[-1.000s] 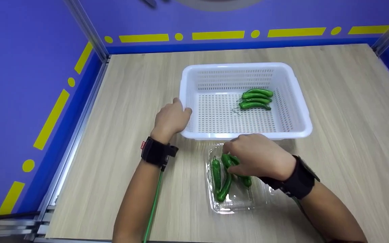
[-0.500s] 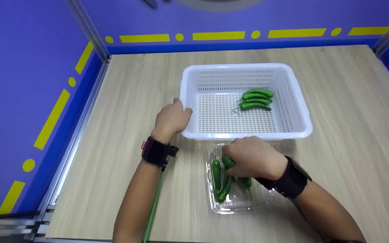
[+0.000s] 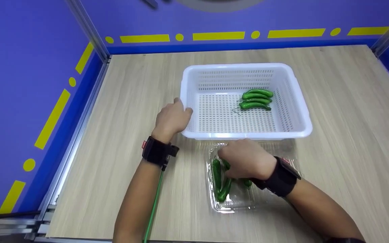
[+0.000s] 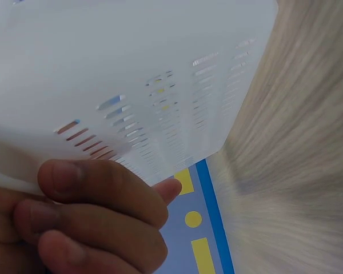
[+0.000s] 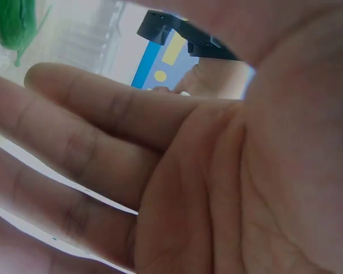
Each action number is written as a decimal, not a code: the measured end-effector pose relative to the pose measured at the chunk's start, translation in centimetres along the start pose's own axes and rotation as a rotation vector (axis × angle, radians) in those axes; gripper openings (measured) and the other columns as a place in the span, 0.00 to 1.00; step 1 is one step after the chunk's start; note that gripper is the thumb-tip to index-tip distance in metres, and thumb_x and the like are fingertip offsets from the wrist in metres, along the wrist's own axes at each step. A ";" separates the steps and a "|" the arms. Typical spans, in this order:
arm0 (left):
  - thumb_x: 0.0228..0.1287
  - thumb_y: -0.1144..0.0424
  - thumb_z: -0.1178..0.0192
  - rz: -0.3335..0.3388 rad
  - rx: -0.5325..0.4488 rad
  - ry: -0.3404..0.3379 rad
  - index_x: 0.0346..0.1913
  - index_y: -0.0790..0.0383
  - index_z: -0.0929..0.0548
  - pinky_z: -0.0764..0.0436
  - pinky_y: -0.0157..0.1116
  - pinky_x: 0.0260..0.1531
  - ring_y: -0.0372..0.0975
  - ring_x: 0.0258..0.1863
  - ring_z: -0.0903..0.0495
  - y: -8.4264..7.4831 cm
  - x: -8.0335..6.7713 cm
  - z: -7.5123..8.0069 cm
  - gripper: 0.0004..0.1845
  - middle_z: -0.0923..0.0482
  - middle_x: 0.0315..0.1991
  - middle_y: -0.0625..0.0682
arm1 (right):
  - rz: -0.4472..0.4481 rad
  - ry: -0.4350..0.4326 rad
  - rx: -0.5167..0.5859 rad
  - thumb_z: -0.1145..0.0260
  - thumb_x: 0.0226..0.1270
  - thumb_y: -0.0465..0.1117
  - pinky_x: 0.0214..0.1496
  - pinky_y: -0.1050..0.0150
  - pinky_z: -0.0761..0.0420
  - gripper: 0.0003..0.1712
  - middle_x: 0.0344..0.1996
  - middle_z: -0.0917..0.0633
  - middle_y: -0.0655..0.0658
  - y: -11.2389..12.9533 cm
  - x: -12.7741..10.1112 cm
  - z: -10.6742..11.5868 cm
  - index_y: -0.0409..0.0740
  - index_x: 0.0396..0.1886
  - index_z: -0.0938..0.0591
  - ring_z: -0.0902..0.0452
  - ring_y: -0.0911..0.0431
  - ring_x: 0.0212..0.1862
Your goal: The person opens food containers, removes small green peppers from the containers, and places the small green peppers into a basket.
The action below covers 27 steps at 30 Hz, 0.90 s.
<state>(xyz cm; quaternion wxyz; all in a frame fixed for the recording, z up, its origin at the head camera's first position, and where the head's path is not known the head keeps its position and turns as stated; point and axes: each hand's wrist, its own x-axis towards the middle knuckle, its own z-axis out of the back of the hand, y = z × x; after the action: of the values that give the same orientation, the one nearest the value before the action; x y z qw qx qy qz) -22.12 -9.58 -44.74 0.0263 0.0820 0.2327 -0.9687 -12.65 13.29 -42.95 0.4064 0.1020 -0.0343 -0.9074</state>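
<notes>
My left hand (image 3: 173, 118) grips the left rim of a white plastic basket (image 3: 235, 135); in the left wrist view its fingers (image 4: 111, 194) curl beneath that rim. Several green chili peppers (image 3: 255, 106) lie side by side in the basket's right half. In front of the basket sits a clear plastic tray (image 3: 226, 212) with more green chili peppers (image 3: 216, 175). Over this tray is my right hand (image 3: 247, 158), back upward, covering some of the peppers. The right wrist view shows its fingers (image 5: 74, 145) fairly straight, with a green pepper (image 5: 16, 23) beyond the fingertips.
The wood-grain table (image 3: 130, 87) is bounded by blue-purple panels (image 3: 214, 20) with yellow marks at the back and sides. A metal frame rail (image 3: 76, 141) runs along the left edge. A green cable (image 3: 154, 206) trails along my left forearm.
My right hand has shifted left and slightly toward me over the tray, hiding more of the peppers. The left hand and the basket have stayed in place.
</notes>
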 end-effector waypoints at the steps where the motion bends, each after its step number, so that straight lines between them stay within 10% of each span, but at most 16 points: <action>1: 0.75 0.47 0.55 0.000 0.004 0.001 0.63 0.71 0.30 0.22 0.47 0.34 0.49 0.36 0.19 0.0 0.0 0.0 0.29 0.19 0.40 0.60 | 0.000 -0.002 0.002 0.21 0.47 0.47 0.29 0.57 0.21 0.14 0.20 0.21 0.55 0.0 0.0 -0.1 0.50 0.25 0.19 0.25 0.57 0.24; 27: 0.75 0.48 0.54 0.002 -0.017 0.001 0.64 0.70 0.30 0.23 0.46 0.32 0.49 0.35 0.19 -0.1 -0.2 0.1 0.29 0.19 0.40 0.60 | -0.093 0.064 -0.064 0.22 0.45 0.49 0.16 0.55 0.28 0.18 0.17 0.23 0.52 0.8 1.7 -2.5 0.51 0.18 0.26 0.29 0.56 0.19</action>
<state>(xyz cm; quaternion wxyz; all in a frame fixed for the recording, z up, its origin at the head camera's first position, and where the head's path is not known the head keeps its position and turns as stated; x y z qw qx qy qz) -21.97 -9.53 -44.59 0.0281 0.0827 0.2409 -0.9666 -12.69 11.55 -45.50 0.3679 0.1195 0.0128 -0.9221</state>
